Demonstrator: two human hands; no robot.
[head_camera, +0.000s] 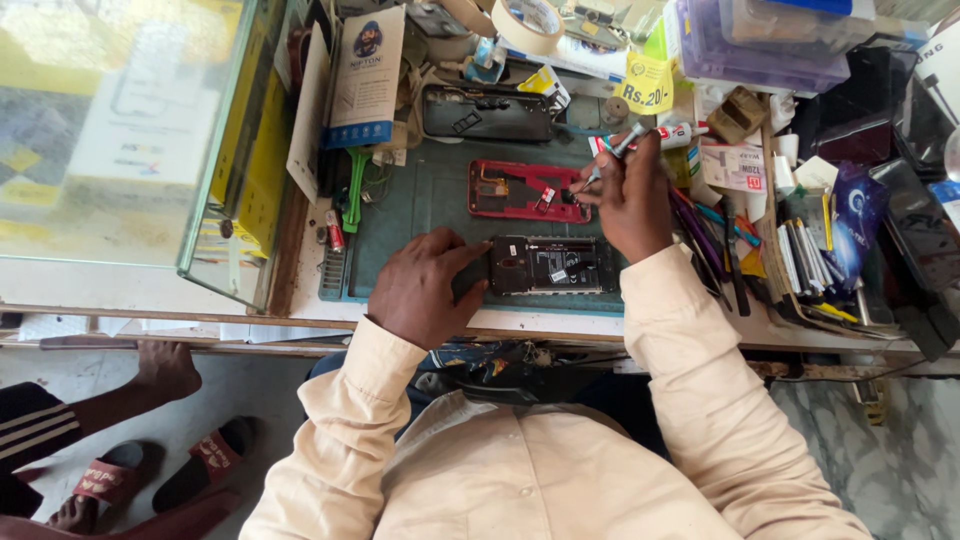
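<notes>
Opened black phone (552, 266), back cover off, circuitry exposed; lying flat on green work mat (420, 200) at near edge of tabletop (300, 300). Pinned at its left end by left hand (420, 290), fingers curled down and pressed onto the frame, closed on nothing else. Right hand (632, 200) raised just beyond the phone, fingers pinched tight round slim metal screwdriver (612, 152), tip angled down-left over red phone chassis (528, 190), also opened. Third gutted black phone shell (487, 112) farther back. Green plastic tool (352, 190) at mat's left edge. Pens and tools (715, 240) heaped right of the mat; tape roll (528, 24) at rear. Risks, as judged: screwdriver tip slipping onto exposed board; loose screws lost in surrounding clutter; phone sliding off the near edge if left-hand pressure eases.
</notes>
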